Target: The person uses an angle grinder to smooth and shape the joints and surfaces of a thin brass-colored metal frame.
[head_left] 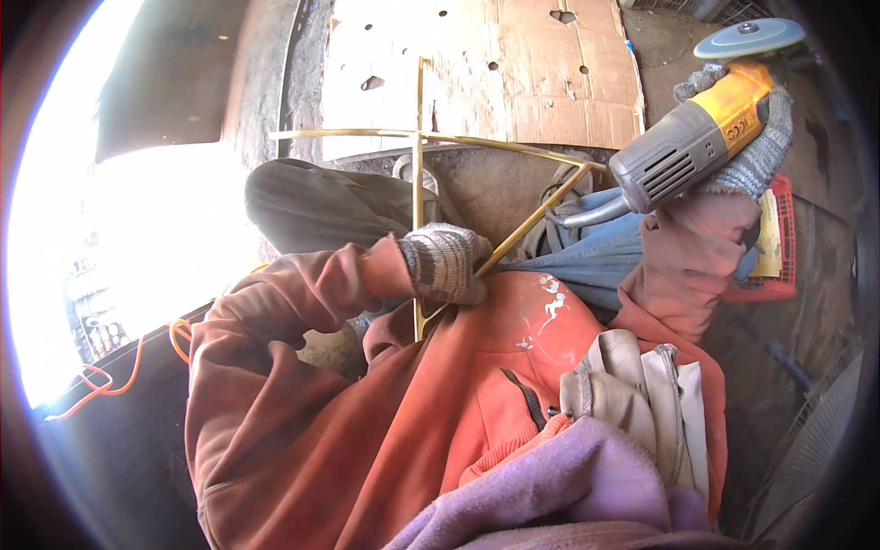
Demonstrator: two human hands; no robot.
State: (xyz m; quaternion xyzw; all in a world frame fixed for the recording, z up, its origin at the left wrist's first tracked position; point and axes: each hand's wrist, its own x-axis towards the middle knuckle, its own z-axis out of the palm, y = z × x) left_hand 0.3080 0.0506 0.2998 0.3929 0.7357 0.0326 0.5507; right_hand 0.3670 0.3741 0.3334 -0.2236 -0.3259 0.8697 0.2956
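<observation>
A gold-coloured metal frame (418,188) of thin bars, crossing and slanting, rests against my lap. My left hand (447,263), in a grey-and-white knit glove, is closed round its bars near the lower corner. At the upper right my right hand (763,151), gloved in grey knit, grips a yellow-and-grey angle grinder (674,156). The grinder's pale blue-grey disc (747,39) points away from me, well apart from the frame. Its grey cable end hangs toward my knee. Whether the disc is spinning cannot be told.
A flat cardboard sheet (532,87) with holes lies on the floor ahead. Beside my right leg stands a red plastic crate (786,243). An orange cord (124,390) trails at the left, and a round wire grille (820,445) shows at the lower right.
</observation>
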